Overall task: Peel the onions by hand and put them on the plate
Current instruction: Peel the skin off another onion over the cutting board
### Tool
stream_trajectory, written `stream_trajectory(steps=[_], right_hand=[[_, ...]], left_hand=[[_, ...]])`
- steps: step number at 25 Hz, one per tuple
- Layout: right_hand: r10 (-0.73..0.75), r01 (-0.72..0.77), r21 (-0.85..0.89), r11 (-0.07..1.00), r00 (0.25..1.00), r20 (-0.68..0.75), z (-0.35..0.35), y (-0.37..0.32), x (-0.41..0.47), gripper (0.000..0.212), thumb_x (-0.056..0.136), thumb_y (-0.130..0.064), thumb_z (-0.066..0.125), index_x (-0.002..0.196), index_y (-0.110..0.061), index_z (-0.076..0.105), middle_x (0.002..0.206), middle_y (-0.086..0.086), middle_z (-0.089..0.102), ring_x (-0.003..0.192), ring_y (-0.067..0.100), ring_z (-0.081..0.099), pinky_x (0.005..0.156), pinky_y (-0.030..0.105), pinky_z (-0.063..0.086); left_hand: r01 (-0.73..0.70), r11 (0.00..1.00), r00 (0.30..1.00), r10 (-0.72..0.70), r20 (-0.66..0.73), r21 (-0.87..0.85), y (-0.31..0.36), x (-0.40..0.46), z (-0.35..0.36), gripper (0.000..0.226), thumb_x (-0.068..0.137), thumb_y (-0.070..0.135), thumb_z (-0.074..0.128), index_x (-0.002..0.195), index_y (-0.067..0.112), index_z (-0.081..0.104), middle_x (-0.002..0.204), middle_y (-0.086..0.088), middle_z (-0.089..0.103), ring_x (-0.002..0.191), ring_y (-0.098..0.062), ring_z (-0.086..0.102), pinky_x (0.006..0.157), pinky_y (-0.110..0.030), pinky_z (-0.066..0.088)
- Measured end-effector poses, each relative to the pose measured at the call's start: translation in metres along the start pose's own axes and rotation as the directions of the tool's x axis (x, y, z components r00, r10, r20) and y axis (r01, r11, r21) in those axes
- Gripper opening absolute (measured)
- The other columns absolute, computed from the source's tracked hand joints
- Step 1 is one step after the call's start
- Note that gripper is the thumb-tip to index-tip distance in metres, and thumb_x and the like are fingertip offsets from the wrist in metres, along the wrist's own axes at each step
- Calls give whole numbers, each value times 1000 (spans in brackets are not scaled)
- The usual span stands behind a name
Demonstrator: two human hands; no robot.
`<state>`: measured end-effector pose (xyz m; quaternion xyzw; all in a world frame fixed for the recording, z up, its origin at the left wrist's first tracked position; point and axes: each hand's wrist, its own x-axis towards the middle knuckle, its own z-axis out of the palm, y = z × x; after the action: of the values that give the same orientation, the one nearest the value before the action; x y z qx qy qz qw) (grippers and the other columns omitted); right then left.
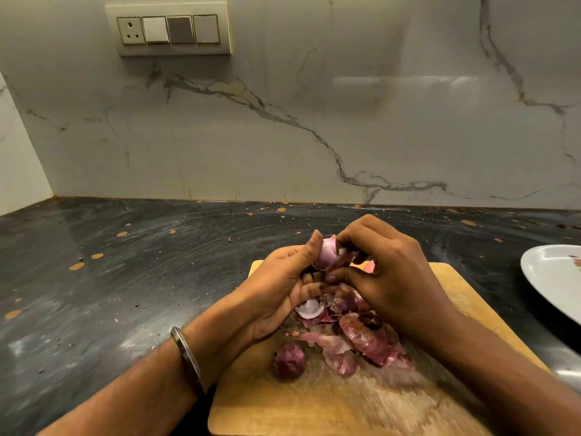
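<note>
A small pale-purple onion [327, 253] is held above the wooden cutting board [330, 401]. My left hand [283, 287] grips it from the left, thumb up along its side. My right hand [386, 269] pinches the onion's skin from the right with curled fingers. Below the hands lies a heap of purple onion skins [355, 338] and a white inner piece [308, 309]. An unpeeled dark onion [288, 360] sits on the board nearer to me. The white plate [553, 275] stands at the right edge, only partly in view.
The board lies on a dark stone counter [125, 272] speckled with small orange spots. A marble backsplash [314, 121] rises behind, with a switch panel [169, 29] at upper left. A metal bangle [188, 357] circles my left wrist.
</note>
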<state>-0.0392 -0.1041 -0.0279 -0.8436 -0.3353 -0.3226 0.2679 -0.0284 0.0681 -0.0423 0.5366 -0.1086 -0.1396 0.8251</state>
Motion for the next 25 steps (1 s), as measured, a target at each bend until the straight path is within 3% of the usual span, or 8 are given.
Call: stream_trajectory(steps=[4,8,12,21,25], right_hand=[[-13,13,1,1000,1000,10,0,-3,-1,27,73,-3,84,85,-12,62,90,-5,56,78,18,54,65,41,52],[-22,23,-18,1000,999,34,-2,-6,-1,25,74,-5,82,81,-11,59,87,-6,54,78,16,52,64,38,50],[-44,45,-28,999,999,31,-2,-8,-1,26,74,-1,82,78,-12,58,84,-5,54,75,19,51,61,35,48],[-94,93,-56,994,995,-25,1,-7,-2,23,75,12,73,81,-5,61,84,3,59,71,24,53,58,43,49],[-65,62,-31,998,993,-95,1,-4,-2,24,75,14,73,81,-5,61,81,-1,57,68,18,52,55,39,47]], left_hand=[[-18,1000,1000,19,-14,22,-1,2,0,61,83,41,59,110,-14,62,90,-11,71,61,-8,65,56,-17,57],[-19,999,999,18,31,37,-2,2,-1,40,84,43,57,86,8,76,81,-3,71,60,-6,61,59,-15,54],[-22,999,998,20,56,47,-2,1,0,39,84,45,56,75,14,78,80,-1,69,63,-6,60,64,-16,54],[-1,998,998,5,67,-60,0,0,2,42,94,39,49,92,5,75,78,-8,68,64,-10,63,70,-25,61],[7,997,998,-2,64,-76,1,1,2,46,89,39,52,103,-2,67,81,-12,68,67,-16,66,60,-25,58]])
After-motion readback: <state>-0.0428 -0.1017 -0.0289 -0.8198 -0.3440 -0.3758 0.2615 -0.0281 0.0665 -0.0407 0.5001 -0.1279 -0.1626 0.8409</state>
